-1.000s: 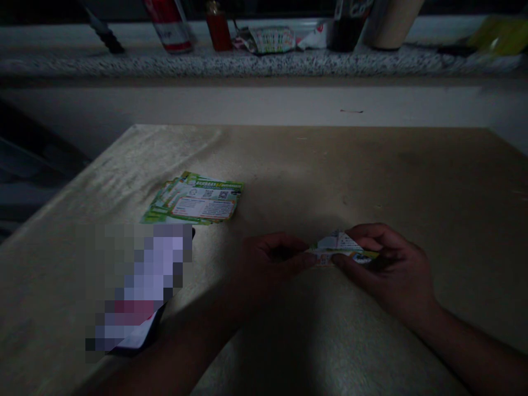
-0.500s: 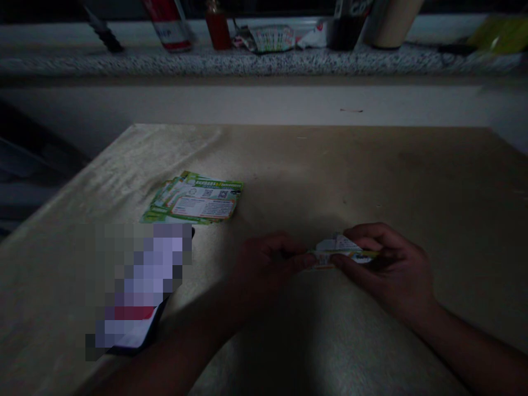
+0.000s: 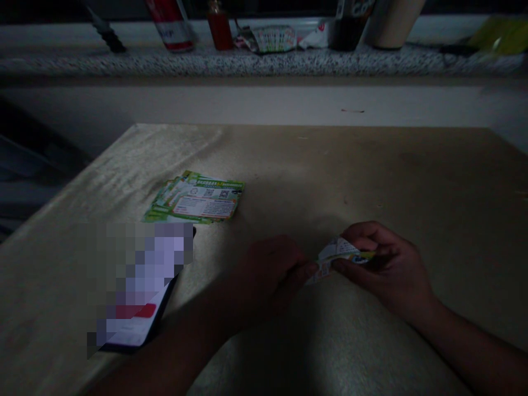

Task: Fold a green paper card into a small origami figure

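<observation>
Between both hands is a partly folded paper flyer [image 3: 338, 250], printed in green, white and orange, with a white pointed flap standing up at its back. My left hand [image 3: 274, 269] pinches its left end between thumb and fingers. The right end is gripped by my right hand [image 3: 390, 264], the thumb pressing on the front and the fingers behind. To the left on the table lies a loose stack of similar green and white flyers [image 3: 204, 201]. A phone [image 3: 140, 319] with a lit, partly blurred screen lies near my left forearm.
The table [image 3: 289, 159] has a pale, worn top and meets a wall at the back. Along the speckled stone sill [image 3: 231, 65] stand a red and white can [image 3: 171, 27], a small red bottle [image 3: 220, 27], a crumpled wrapper [image 3: 274, 39], a dark bottle [image 3: 348, 27] and a beige container [image 3: 396, 25].
My left hand has rolled over and dipped slightly, tilting the flyer's left end downward. More of its printed front and white flap shows. My right hand has barely moved.
</observation>
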Demonstrator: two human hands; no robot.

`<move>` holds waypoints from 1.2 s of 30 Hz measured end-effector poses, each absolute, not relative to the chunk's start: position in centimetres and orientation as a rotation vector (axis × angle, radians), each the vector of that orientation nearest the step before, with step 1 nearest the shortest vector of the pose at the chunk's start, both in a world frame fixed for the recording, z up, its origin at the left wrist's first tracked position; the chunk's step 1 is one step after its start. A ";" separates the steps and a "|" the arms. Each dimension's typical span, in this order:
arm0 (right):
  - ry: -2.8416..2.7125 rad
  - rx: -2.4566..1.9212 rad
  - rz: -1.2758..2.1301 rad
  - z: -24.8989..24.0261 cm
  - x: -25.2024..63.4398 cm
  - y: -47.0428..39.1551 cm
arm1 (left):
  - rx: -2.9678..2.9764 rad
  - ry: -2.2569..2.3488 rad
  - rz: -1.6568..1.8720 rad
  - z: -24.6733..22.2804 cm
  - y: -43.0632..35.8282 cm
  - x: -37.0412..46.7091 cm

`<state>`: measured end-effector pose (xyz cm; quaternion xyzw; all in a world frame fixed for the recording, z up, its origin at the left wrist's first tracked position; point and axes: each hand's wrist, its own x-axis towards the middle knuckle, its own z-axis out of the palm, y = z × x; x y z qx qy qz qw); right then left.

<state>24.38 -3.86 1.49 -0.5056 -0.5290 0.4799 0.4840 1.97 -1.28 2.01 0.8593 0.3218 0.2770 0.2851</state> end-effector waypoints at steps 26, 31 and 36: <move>-1.194 -1.050 1.506 1.4 24.8 -3.7 | 2.083 0.798 0.517 2.2 -1.7 2.3; -1.179 -1.031 1.570 1.3 24.6 -3.8 | 2.078 0.739 0.463 3.0 -2.2 2.6; -1.193 -1.027 1.583 1.2 24.8 -3.8 | 2.009 0.730 0.502 3.0 -2.4 2.6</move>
